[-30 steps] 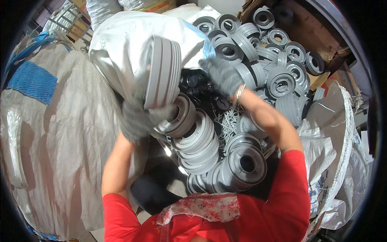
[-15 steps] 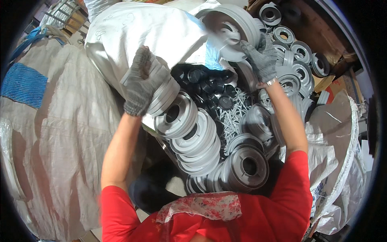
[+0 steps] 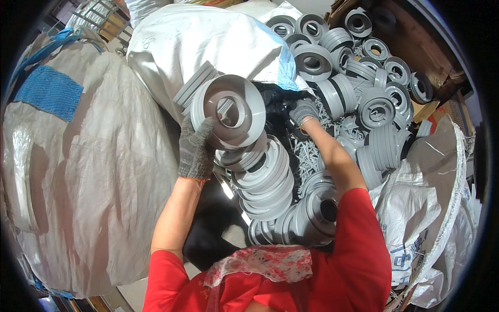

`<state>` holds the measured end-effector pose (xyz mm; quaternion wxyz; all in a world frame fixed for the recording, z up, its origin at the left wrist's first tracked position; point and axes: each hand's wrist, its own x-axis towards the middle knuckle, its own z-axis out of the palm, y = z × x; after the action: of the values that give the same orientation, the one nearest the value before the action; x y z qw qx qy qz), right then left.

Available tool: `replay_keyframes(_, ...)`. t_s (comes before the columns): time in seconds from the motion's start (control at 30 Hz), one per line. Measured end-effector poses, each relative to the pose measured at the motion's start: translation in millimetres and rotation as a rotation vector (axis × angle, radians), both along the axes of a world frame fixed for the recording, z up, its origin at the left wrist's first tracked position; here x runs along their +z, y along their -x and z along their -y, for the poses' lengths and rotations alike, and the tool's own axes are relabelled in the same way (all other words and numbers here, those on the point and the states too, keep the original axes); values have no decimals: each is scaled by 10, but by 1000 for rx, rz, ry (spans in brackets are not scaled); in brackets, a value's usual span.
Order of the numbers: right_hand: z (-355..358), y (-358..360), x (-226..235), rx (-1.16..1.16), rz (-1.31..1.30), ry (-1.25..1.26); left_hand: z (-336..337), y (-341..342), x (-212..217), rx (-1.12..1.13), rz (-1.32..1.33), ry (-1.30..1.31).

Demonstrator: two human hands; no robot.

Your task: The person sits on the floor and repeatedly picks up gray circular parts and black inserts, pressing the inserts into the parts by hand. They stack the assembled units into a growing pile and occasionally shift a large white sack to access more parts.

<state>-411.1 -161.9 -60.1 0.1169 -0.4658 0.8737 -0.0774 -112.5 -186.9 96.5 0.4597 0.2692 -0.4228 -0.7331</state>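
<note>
My left hand (image 3: 196, 148), in a grey knit glove, grips a grey plastic flanged ring (image 3: 252, 112) by its lower left rim. The ring's wide round opening faces up toward me. Behind it leans a stack of similar rings (image 3: 196, 83), beside the white sack. My right hand (image 3: 303, 112), gloved too, reaches down into the dark pile of round black caps (image 3: 273, 99). Its fingers look curled, but their tips and anything in them are hidden among the caps. Below the held ring, more grey rings (image 3: 265, 179) lie stacked in a leaning column.
Loose grey rings (image 3: 374, 109) heap up at the right, with small grey plastic pieces (image 3: 307, 156) between them. A full white sack (image 3: 208, 41) lies at the back. Large woven bags stand at the left (image 3: 99, 171) and right (image 3: 410, 208). A brown box wall (image 3: 416, 41) borders the far right.
My right hand has brought the large grey ring over from the back right, and my left hand now grips it. The right hand has moved down into the black caps.
</note>
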Motion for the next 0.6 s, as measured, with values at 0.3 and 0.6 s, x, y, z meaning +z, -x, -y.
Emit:
replay_keyframes(0.3,-941,-952,1657,707,5,937,-595,83,228,-250,-109,-257)
replay_keyframes(0.6,-1403,-1336,2008,651,10,521,-1035,-116,278,-326,-10,-55)
